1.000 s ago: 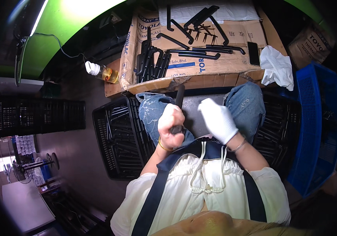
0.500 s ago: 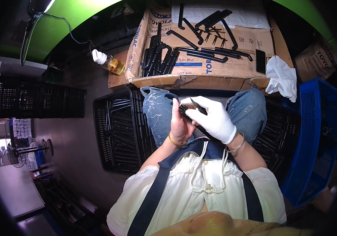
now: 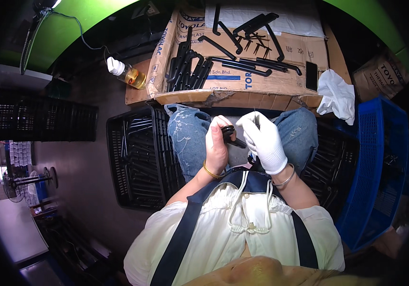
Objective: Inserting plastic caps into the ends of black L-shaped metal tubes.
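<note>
My bare left hand [image 3: 216, 151] is closed round a black plastic handle-like piece [image 3: 235, 140] above my lap, with the piece's rounded end at the fingertips. Just to its right, apart from the piece, is my right hand [image 3: 267, 145] in a white glove. Its fingers are pinched together, and I cannot make out what they hold. Ahead of my knees, a cut-open cardboard box [image 3: 280, 101] carries a pile of long black bent handles [image 3: 180, 71] on its left. More black handles [image 3: 242, 66] lie across its middle, near several small thin black pieces [image 3: 258, 44].
A black crate [image 3: 113, 183] full of black parts stands left of my legs. At the right are more black parts [image 3: 331, 164] and a blue crate [image 3: 364, 190]. A phone [image 3: 311, 76], white cloth [image 3: 336, 95] and bottle of yellow liquid [image 3: 135, 78] sit round the box.
My right hand has drawn away from the black piece to the right. The left hand has turned, and the piece's rounded end now shows between the hands.
</note>
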Available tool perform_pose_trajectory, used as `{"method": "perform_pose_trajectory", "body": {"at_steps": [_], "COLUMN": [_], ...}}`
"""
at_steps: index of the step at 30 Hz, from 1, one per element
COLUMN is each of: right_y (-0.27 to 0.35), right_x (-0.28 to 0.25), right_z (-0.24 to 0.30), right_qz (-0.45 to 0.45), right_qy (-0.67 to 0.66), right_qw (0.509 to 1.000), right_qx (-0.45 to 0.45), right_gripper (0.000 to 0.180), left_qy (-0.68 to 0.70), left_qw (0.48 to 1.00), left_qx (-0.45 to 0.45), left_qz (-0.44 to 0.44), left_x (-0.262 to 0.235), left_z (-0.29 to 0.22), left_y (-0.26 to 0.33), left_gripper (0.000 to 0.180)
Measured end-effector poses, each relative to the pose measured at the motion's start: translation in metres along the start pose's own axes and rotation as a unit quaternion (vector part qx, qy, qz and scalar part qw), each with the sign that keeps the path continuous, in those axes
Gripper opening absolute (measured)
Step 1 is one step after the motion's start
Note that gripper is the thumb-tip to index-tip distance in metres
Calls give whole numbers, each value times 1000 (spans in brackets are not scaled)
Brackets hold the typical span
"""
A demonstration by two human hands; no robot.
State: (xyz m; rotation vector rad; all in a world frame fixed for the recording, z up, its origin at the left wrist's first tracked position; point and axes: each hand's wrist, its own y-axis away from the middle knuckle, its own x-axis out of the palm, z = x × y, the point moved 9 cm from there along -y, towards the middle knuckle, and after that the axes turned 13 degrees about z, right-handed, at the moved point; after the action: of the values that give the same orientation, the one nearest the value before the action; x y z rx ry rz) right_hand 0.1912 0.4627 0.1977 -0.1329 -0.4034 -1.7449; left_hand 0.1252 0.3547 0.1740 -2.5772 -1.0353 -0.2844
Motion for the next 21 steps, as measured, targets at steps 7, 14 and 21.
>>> {"method": "perform_pose_trajectory", "body": {"at_steps": [7,14,21], "right_y": [13,21,27], "right_x": [6,-2,-14], "right_z": [25,24,21], "right_qz": [-29,-27,24], "right_qy": [161,210,261], "right_qw": [982,974,963], "right_qx": [-90,-79,-68], "right_gripper": [8,9,5], "left_qy": [-88,-220,-330], "left_qw": [995,971,930], "left_qx": [52,93,147], "left_qz": [-9,-1,65], "left_x": [-1,3,21], "left_z": [-10,-16,-25], "left_y": [0,4,8], "left_gripper": [49,50,52]}}
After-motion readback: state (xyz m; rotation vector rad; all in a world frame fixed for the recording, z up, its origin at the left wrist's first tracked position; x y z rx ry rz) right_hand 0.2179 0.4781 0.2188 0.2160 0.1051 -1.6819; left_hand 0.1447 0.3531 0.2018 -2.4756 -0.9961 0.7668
